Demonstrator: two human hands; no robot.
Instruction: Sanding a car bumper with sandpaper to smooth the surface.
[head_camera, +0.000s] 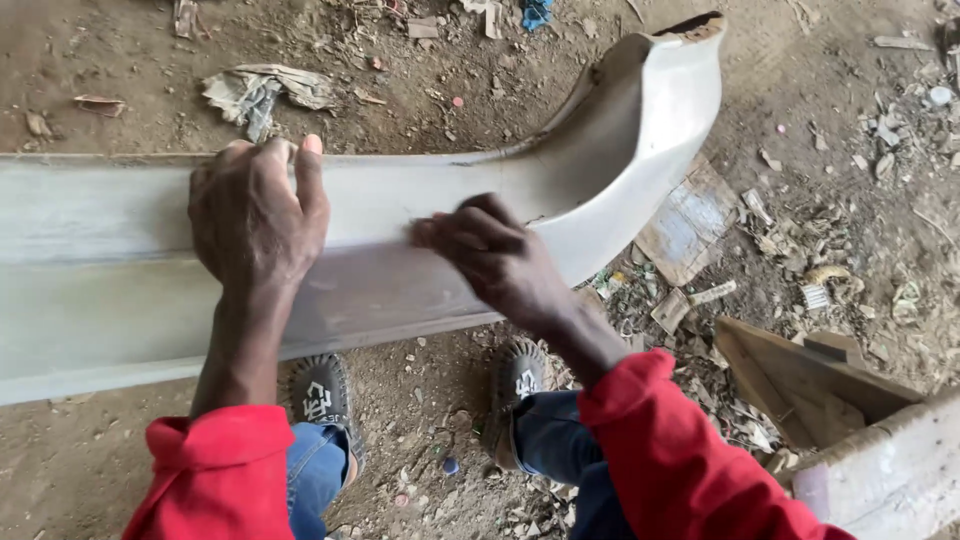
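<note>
A long pale grey car body panel (110, 270), shaped like a bumper, lies across the view, and its right end (650, 110) curves up and away from me. My left hand (255, 215) rests flat on its upper surface, fingers hooked over the far edge. My right hand (495, 255) presses on the panel's front face near the curve, fingers bunched as if on a small pad or sanding piece, which is hidden under the fingers. Both forearms come out of red sleeves.
Dirt ground strewn with debris: crumpled paper (262, 90) beyond the panel, flat cardboard pieces (690, 225) to the right, a wooden box or plank structure (850, 420) at lower right. My two shoes (322, 395) stand under the panel.
</note>
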